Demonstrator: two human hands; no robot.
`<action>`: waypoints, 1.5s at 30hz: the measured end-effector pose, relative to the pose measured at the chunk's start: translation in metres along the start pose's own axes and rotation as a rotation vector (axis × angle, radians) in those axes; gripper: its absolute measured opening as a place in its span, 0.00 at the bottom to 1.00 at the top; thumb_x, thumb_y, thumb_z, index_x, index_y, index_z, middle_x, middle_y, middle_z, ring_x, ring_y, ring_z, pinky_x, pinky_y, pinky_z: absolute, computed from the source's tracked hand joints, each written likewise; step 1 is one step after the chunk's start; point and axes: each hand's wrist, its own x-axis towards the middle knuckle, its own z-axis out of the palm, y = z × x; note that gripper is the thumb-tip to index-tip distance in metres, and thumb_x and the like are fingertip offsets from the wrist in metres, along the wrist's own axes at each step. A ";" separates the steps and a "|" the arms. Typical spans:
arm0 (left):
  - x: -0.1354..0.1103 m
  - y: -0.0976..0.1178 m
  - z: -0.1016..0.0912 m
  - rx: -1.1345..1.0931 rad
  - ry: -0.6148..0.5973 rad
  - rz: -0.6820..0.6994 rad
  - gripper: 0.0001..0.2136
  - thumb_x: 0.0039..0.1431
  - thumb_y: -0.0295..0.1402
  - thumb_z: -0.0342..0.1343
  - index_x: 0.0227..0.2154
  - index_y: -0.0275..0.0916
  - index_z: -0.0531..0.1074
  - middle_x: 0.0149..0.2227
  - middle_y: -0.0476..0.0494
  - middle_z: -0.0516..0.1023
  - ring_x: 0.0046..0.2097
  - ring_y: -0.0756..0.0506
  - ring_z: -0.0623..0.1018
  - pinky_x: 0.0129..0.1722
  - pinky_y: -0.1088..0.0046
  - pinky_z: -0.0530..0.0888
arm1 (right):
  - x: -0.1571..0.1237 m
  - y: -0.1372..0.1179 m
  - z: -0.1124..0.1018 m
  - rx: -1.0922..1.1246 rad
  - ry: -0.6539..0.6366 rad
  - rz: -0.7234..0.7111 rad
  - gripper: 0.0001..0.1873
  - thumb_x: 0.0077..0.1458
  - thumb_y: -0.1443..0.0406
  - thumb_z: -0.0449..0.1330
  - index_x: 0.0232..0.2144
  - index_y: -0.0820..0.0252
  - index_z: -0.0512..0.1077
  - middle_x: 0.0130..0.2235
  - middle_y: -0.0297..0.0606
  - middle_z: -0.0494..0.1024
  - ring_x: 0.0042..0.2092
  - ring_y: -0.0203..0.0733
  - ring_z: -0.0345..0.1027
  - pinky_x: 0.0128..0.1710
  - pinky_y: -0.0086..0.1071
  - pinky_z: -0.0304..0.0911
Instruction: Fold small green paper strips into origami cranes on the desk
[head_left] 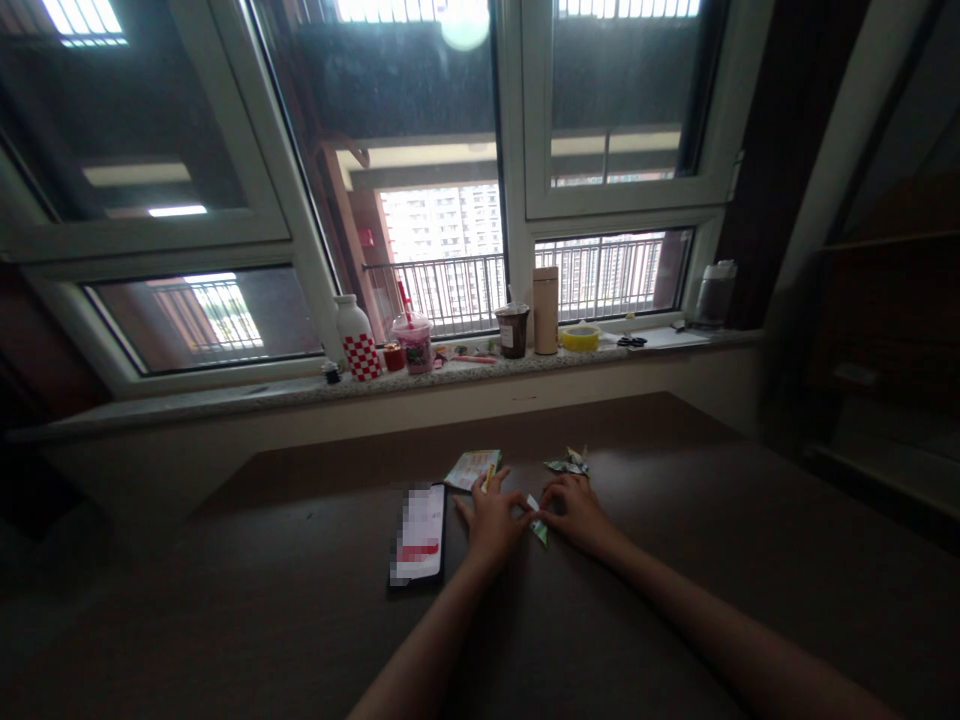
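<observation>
As the left fingers (519, 503) and right fingers (556, 490) pinch folded paper (540, 533), print on the nearby sheet (471, 467) is illegible.

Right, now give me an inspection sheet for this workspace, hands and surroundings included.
Surface: dark table.
Work things: small patterned slip between the hands; folded figure just beyond the right hand; packet beyond the left hand.
Clutter: phone, screen lit, left of the left hand.
Hands: both pinch the slip with their fingers.
Cables: nothing seen.
Surroundings: sill with bottle, yellow tape and other items, under a window.
</observation>
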 end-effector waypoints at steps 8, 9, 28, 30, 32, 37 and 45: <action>0.003 -0.001 -0.009 0.066 -0.053 0.059 0.04 0.53 0.35 0.63 0.32 0.53 0.80 0.66 0.56 0.60 0.68 0.29 0.49 0.57 0.26 0.34 | 0.001 0.003 -0.006 0.029 -0.050 0.000 0.04 0.49 0.65 0.66 0.31 0.53 0.80 0.46 0.40 0.75 0.54 0.51 0.61 0.56 0.46 0.55; 0.003 -0.001 -0.010 0.066 -0.062 0.064 0.05 0.53 0.35 0.63 0.32 0.53 0.80 0.66 0.56 0.60 0.68 0.29 0.49 0.57 0.25 0.34 | 0.001 0.004 -0.006 0.035 -0.051 -0.001 0.04 0.48 0.65 0.66 0.31 0.53 0.80 0.46 0.40 0.75 0.54 0.51 0.61 0.56 0.47 0.56; -0.006 -0.003 -0.018 0.185 -0.083 0.154 0.08 0.54 0.41 0.61 0.37 0.57 0.80 0.69 0.54 0.54 0.68 0.30 0.53 0.59 0.30 0.30 | -0.007 0.001 -0.023 -0.004 -0.127 -0.140 0.08 0.50 0.60 0.67 0.36 0.48 0.80 0.49 0.37 0.76 0.56 0.51 0.61 0.57 0.45 0.56; -0.006 -0.003 -0.018 0.185 -0.092 0.149 0.09 0.53 0.43 0.62 0.38 0.58 0.80 0.69 0.53 0.54 0.68 0.30 0.53 0.59 0.30 0.29 | -0.007 0.001 -0.024 0.002 -0.127 -0.142 0.08 0.50 0.60 0.67 0.35 0.48 0.80 0.49 0.37 0.76 0.56 0.51 0.61 0.57 0.44 0.56; -0.007 -0.004 -0.019 0.182 -0.106 0.141 0.10 0.52 0.44 0.62 0.39 0.59 0.80 0.69 0.53 0.54 0.68 0.30 0.52 0.59 0.31 0.28 | -0.008 0.002 -0.023 0.009 -0.124 -0.139 0.08 0.49 0.60 0.67 0.36 0.48 0.80 0.49 0.37 0.76 0.56 0.50 0.62 0.57 0.44 0.56; -0.009 -0.005 -0.019 0.175 -0.121 0.155 0.14 0.50 0.48 0.62 0.41 0.59 0.79 0.68 0.51 0.56 0.68 0.29 0.53 0.59 0.32 0.27 | -0.008 0.005 -0.021 0.026 -0.137 -0.156 0.10 0.49 0.59 0.67 0.37 0.49 0.80 0.50 0.37 0.75 0.56 0.50 0.62 0.58 0.44 0.56; -0.011 -0.003 -0.019 0.190 -0.125 0.177 0.18 0.47 0.52 0.62 0.42 0.60 0.78 0.69 0.48 0.53 0.68 0.29 0.53 0.58 0.31 0.26 | -0.009 0.005 -0.023 0.017 -0.151 -0.147 0.13 0.47 0.61 0.68 0.38 0.49 0.79 0.51 0.37 0.74 0.57 0.50 0.61 0.58 0.44 0.55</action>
